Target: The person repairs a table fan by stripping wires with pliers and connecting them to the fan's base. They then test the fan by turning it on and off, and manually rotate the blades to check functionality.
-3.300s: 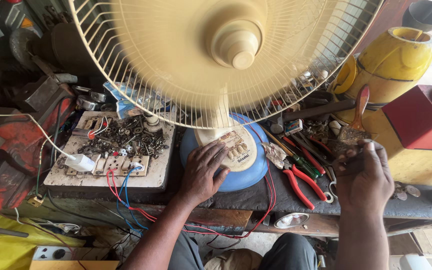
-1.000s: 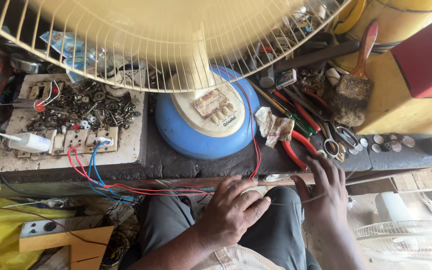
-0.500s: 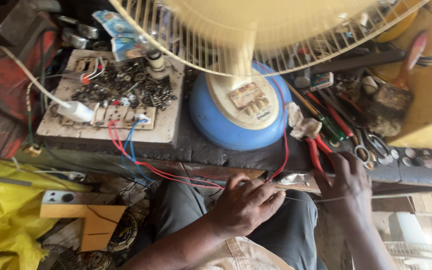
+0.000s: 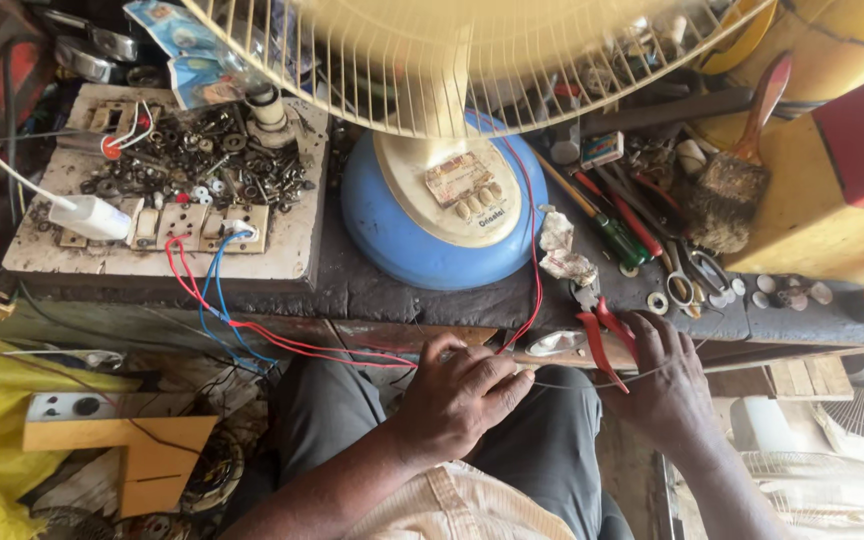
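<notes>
2 hands [image 4: 457, 395] [image 4: 657, 375] hold thin wire [image 4: 572, 384] below fan base [image 4: 442, 215]

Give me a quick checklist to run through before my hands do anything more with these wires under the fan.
1. Left hand grips the wires: ok, fingers closed on the red ones at the bench edge.
2. Right hand has a wire: ok, a thin strand runs to its fingers.
3. Pliers in reach: ok, red handles lie right beside the right hand.
4. Fan base steady: ok, flat on the bench.
5. Socket board is off: cannot tell; a white plug and red and blue leads sit in it.
6. Wire ends bare: cannot tell, hidden by the fingers.
</notes>
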